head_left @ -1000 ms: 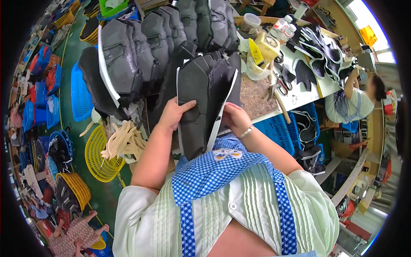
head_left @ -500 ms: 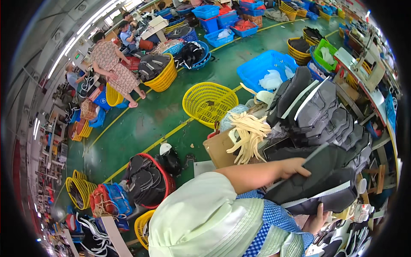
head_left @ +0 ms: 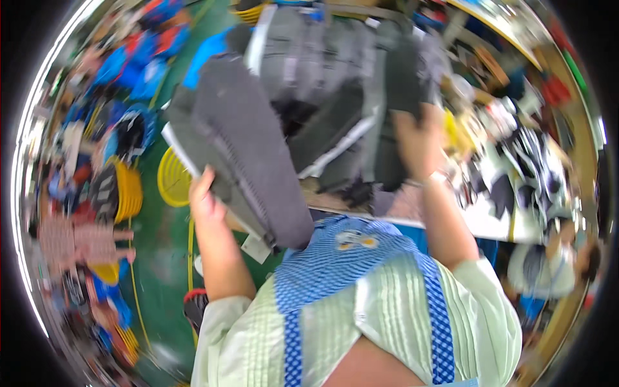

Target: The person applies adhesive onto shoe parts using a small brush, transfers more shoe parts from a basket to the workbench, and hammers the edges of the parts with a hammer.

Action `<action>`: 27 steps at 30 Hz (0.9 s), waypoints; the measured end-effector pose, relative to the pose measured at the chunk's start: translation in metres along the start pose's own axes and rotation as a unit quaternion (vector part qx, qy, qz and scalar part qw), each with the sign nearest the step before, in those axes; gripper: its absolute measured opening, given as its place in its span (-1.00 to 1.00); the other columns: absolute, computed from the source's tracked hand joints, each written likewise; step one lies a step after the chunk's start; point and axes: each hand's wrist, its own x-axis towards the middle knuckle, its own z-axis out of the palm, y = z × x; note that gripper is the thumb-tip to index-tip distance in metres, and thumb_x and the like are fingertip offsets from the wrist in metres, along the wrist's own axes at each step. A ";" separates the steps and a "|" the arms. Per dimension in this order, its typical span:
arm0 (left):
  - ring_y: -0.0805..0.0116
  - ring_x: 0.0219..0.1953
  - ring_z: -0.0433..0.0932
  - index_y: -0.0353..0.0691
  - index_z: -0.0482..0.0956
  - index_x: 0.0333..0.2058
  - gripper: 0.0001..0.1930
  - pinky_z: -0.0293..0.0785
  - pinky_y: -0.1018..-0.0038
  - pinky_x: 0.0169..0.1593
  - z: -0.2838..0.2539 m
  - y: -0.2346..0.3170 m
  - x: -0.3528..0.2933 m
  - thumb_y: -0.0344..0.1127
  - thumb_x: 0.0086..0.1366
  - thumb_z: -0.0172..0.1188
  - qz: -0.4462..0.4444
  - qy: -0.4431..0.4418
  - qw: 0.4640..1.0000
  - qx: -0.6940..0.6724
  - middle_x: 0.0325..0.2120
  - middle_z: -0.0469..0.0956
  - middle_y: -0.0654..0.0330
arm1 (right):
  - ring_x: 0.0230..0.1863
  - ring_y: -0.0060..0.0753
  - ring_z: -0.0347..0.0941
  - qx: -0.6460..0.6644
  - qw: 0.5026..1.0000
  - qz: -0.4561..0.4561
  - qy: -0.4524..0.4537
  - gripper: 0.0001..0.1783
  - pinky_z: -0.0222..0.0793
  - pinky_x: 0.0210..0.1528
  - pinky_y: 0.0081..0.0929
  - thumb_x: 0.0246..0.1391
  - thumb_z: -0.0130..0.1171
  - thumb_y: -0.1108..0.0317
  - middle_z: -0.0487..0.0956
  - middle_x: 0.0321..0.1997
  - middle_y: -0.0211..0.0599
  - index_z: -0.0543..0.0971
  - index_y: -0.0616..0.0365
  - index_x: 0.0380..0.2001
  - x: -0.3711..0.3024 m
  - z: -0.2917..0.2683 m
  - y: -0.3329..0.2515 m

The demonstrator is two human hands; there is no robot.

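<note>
At the left edge of a long dark grey panel [head_left: 248,142], the person's left hand [head_left: 207,200] has its thumb on the near side and its fingers mostly hidden behind, gripping it together with a greener grey layer [head_left: 213,151] that carries a white strip [head_left: 177,148] along its outer border. This held pair stands tilted in front of the person's left side, its lower end close to the blue checked apron [head_left: 322,264]. Over on the other side, the right hand [head_left: 420,138] reaches forward with fingers extended against a dark upright panel [head_left: 400,84]; motion blur makes it impossible to tell whether it grips that panel or only touches it.

Between the hands lies a slanted dark piece [head_left: 335,122] with a white edge. Beyond it, a row of similar grey panels [head_left: 309,55] is packed side by side. To the right of the right hand are a blurred yellow object [head_left: 456,129], white containers [head_left: 500,116] and black pieces with white trim [head_left: 538,151] on a pale worktable [head_left: 480,216]. Farther right, a co-worker [head_left: 538,271] in a light top sits or stands beside it.

Leftward, a yellow basket [head_left: 173,180] rests on the green floor [head_left: 161,258], with a fuller yellow basket [head_left: 127,190] beyond and another person [head_left: 77,238] in pinkish clothing farther out.
</note>
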 end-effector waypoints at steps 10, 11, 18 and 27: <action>0.15 0.05 0.43 -0.45 0.34 0.05 -0.54 0.31 0.22 0.17 -0.017 -0.021 -0.024 -0.34 0.22 0.13 -0.037 0.037 0.998 0.046 -0.01 0.45 0.01 | -0.45 0.27 0.46 0.190 0.980 0.018 -0.053 -0.70 0.36 -0.39 0.01 0.07 0.10 0.30 0.50 -0.53 0.17 0.31 0.26 -0.25 -0.048 0.058 0.009; 0.15 0.05 0.43 -0.45 0.34 0.05 -0.54 0.30 0.22 0.18 -0.017 -0.010 -0.026 -0.34 0.22 0.14 0.029 0.094 0.988 0.120 -0.01 0.45 0.02 | -0.47 0.26 0.46 0.184 0.983 0.021 0.019 -0.69 0.36 -0.42 0.00 0.07 0.11 0.28 0.49 -0.56 0.15 0.32 0.27 -0.25 -0.037 0.053 0.022; 0.16 -0.03 0.49 -0.41 0.33 0.07 -0.56 0.40 0.20 0.10 0.039 -0.039 -0.032 -0.48 0.20 0.14 -0.013 0.075 0.988 0.131 -0.07 0.48 0.04 | -0.37 0.14 0.50 0.223 0.969 -0.047 -0.097 -0.62 0.39 -0.33 -0.16 0.05 0.18 0.20 0.52 -0.42 0.11 0.37 0.24 -0.19 -0.067 0.053 -0.002; 0.12 0.10 0.38 -0.34 0.19 0.18 -0.46 0.31 0.19 0.18 0.063 -0.059 -0.033 -0.29 0.28 0.10 -0.095 -0.112 0.988 0.053 0.11 0.34 0.01 | -0.17 -0.46 0.48 0.535 0.775 0.108 -0.319 -0.37 0.43 -0.12 -0.50 -0.16 0.43 0.33 0.55 -0.17 -0.21 0.36 0.35 -0.05 -0.077 0.058 0.004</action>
